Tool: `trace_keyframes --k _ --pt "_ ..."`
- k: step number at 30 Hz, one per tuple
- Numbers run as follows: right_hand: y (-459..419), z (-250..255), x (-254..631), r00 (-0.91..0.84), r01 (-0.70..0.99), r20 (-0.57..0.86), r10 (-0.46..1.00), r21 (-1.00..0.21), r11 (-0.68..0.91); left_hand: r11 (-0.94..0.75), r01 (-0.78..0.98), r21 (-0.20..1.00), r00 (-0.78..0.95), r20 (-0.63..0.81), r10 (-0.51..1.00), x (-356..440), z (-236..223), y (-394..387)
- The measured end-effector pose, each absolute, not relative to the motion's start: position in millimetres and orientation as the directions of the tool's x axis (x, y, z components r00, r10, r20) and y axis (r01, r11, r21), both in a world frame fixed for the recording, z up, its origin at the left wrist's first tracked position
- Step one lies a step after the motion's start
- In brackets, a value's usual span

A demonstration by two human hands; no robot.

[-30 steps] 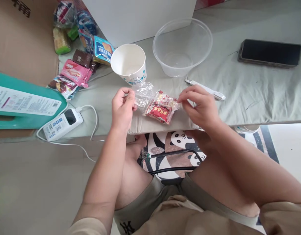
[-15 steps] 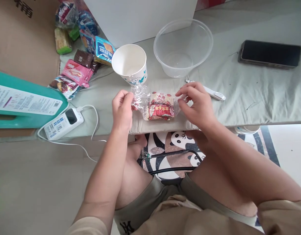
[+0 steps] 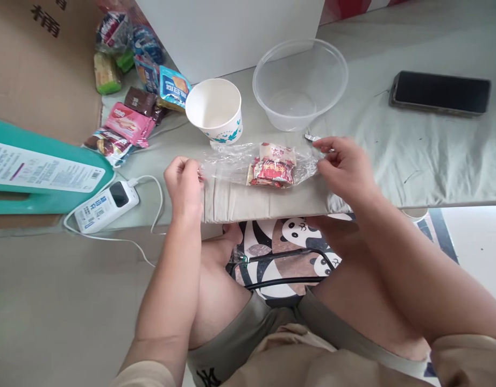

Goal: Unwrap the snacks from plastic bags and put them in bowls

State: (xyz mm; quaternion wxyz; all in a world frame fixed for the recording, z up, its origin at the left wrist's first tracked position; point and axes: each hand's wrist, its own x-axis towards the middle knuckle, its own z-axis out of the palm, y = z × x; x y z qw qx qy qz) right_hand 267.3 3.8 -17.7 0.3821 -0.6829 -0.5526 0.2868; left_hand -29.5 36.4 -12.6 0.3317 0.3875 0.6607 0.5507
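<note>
A clear plastic bag (image 3: 227, 165) is stretched between my two hands over the front of the covered bench. Inside it sit small red and cream snack packets (image 3: 273, 166), toward the right end. My left hand (image 3: 184, 183) pinches the bag's left end with curled fingers. At the opposite end, my right hand (image 3: 345, 164) grips the plastic between thumb and fingers. A white paper cup (image 3: 215, 110) with blue leaf prints stands just behind the bag, beside a clear plastic bowl (image 3: 300, 86). The tip of a box cutter (image 3: 310, 138) shows behind my right fingers; the rest is hidden.
Wrapped snacks, among them a pink packet (image 3: 129, 123), lie at the back left. Near them are a green jug (image 3: 42, 166) and a white power bank (image 3: 106, 205) with a cable. A black phone (image 3: 440, 93) lies at the right. A white box (image 3: 232, 32) stands behind.
My hands have moved apart, left hand leftward and right hand rightward, pulling the bag out wide. The packets have shifted slightly right. My right fingers have closed on the bag's end.
</note>
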Motion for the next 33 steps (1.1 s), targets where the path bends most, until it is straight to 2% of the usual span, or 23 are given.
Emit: trace_keyframes --k 2,5,7,10,15,18,22,24,26,30,33 --pt "2.6 -16.5 266.5 0.196 0.534 0.012 0.981 -0.84 -0.096 -0.044 0.29 0.956 -0.414 0.167 0.895 -33.7 -15.9 36.0" --pt "0.8 -18.2 265.0 0.156 0.528 -0.011 0.988 -0.844 -0.092 -0.268 0.54 0.798 -0.136 0.396 0.908 -32.5 -18.1 34.9" --pt "-0.2 -21.5 263.7 0.103 0.515 -0.019 0.995 -0.854 -0.069 -0.361 0.639 0.679 0.033 0.444 0.895 -26.6 -18.5 35.5" --pt "-0.6 -27.7 261.8 0.007 0.45 -0.009 1.0 -0.893 -0.012 -0.416 0.683 0.601 0.132 0.459 0.879 -15.0 -18.8 39.1" --pt "1.1 -27.5 260.9 -0.008 0.304 0.008 1.0 -0.952 0.01 -0.358 0.643 0.677 0.032 0.444 0.895 -7.5 -15.6 45.5" --pt "2.9 -21.2 261.0 0.062 0.258 0.005 0.998 -0.966 -0.011 -0.347 0.595 0.725 -0.106 0.499 0.86 -11.8 -12.3 46.8" --pt "5.9 -19.6 260.2 0.157 0.173 -0.073 0.985 -0.98 -0.1 -0.369 0.553 0.747 -0.231 0.563 0.794 -16.9 -10.3 47.7" --pt "7.1 -22.8 259.1 0.19 0.125 -0.103 0.976 -0.984 -0.128 -0.373 0.495 0.785 -0.271 0.548 0.792 -16.4 -9.7 47.7" --pt "7.6 -27.4 257.7 0.198 0.124 -0.081 0.977 -0.986 -0.107 -0.334 0.378 0.863 -0.324 0.462 0.826 -14.2 -8.1 47.3" --pt "7.7 -34.8 254.8 0.079 0.259 0.015 0.997 -0.966 -0.006 -0.136 0.1 0.986 -0.417 0.166 0.894 -10.3 -0.7 46.6" --pt "9.0 -33.6 253.3 0.13 0.394 0.058 0.99 -0.919 0.002 -0.023 -0.028 0.999 -0.443 0.008 0.897 -12.0 5.3 46.9"
